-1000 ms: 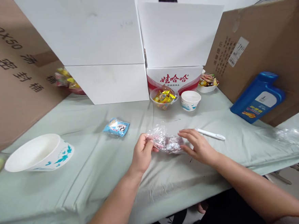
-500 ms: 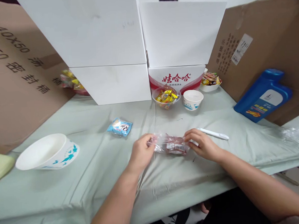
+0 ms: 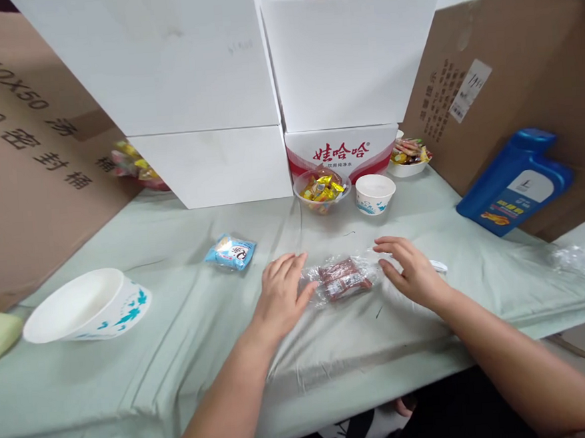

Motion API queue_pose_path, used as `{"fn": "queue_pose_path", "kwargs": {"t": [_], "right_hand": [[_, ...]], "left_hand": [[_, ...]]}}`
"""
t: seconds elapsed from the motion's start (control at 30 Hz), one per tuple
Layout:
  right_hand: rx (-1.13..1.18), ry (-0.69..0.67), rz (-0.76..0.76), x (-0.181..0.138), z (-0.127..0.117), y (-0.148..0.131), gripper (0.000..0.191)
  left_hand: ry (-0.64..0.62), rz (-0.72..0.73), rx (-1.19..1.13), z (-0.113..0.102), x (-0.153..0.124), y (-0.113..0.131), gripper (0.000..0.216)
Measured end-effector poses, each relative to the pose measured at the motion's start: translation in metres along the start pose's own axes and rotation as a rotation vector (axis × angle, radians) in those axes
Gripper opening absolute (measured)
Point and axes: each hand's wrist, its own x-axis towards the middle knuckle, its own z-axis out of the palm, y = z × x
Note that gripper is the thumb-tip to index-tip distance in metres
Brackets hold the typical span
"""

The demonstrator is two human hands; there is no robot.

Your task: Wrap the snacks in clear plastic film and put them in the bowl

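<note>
A clear plastic bag of red-wrapped snacks (image 3: 343, 279) lies flat on the pale green tablecloth (image 3: 191, 346) between my hands. My left hand (image 3: 280, 293) rests palm down just left of it, fingers stretched out, thumb touching the bag's left end. My right hand (image 3: 410, 271) lies flat just right of the bag, fingers spread, near its right end. Neither hand grips anything. A white plastic spoon (image 3: 439, 266) is mostly hidden behind my right hand.
A blue snack packet (image 3: 230, 251) lies left of the hands, a large white bowl (image 3: 85, 306) at far left. Behind stand a clear bowl of yellow candies (image 3: 322, 189), a small paper cup (image 3: 375, 194), white and cardboard boxes, and a blue jug (image 3: 515, 183) at right.
Both hands let go of the bag's ends and opened flat on the table beside it. The bag now lies smoothed out on the cloth.
</note>
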Motion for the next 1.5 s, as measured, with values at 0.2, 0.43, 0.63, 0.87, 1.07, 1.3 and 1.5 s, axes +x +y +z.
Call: {"fn": "queue_pose_path", "kwargs": {"t": [0.2,0.43,0.63,0.87,1.07,1.3,1.5], "right_hand": [[-0.105,-0.227,0.125,-0.001,0.011,0.000,0.039],[-0.034,-0.047,-0.178,0.002,-0.016,-0.026,0.025],[0.098,-0.566,-0.445,-0.004,-0.021,-0.068,0.028],[-0.577,-0.748,0.193,-0.004,-0.017,-0.053,0.025],[-0.625,-0.709,0.356,-0.001,-0.020,-0.042,0.077],[-0.169,-0.210,-0.044,-0.003,-0.010,-0.041,0.037],[0.131,-0.344,-0.276,-0.004,0.017,-0.044,0.039]], "left_hand": [[0.089,0.184,0.003,-0.009,0.001,0.016,0.019],[-0.121,0.309,-0.190,-0.033,-0.011,0.052,0.022],[-0.691,0.344,-0.254,-0.030,-0.029,0.081,0.010],[-0.784,-0.016,-0.117,-0.032,-0.017,0.072,0.025],[-0.675,-0.181,0.054,-0.030,-0.016,0.062,0.022],[-0.300,-0.343,0.151,-0.015,-0.019,0.051,0.092],[-0.226,-0.167,-0.018,0.000,-0.017,0.047,0.063]]}}
